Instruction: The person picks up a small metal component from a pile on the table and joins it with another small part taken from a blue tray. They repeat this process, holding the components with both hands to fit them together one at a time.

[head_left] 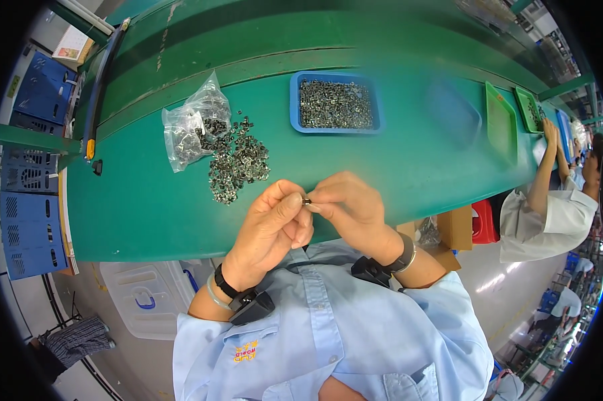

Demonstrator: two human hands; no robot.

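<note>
Between the fingertips of both hands, just above the front edge of the green table, is a small dark metal part (pixel 306 201). My left hand (pixel 275 217) pinches it from the left, thumb against forefinger. From the other side my right hand (pixel 348 204) closes its thumb and forefinger on the same part. Its exact kind is too small to make out. Beyond my left hand lies a loose pile of small black and silver metal parts (pixel 238 164). A clear plastic bag (pixel 188 134) with more such parts lies against the pile.
A blue tray (pixel 295 103) full of small metal parts stands at the table's far middle. Green trays (pixel 501 123) are to the right, near a co-worker (pixel 549 214). Under the table are a clear lidded box (pixel 141 301) and a cardboard box (pixel 456 228). Blue panels (pixel 31 227) stand left.
</note>
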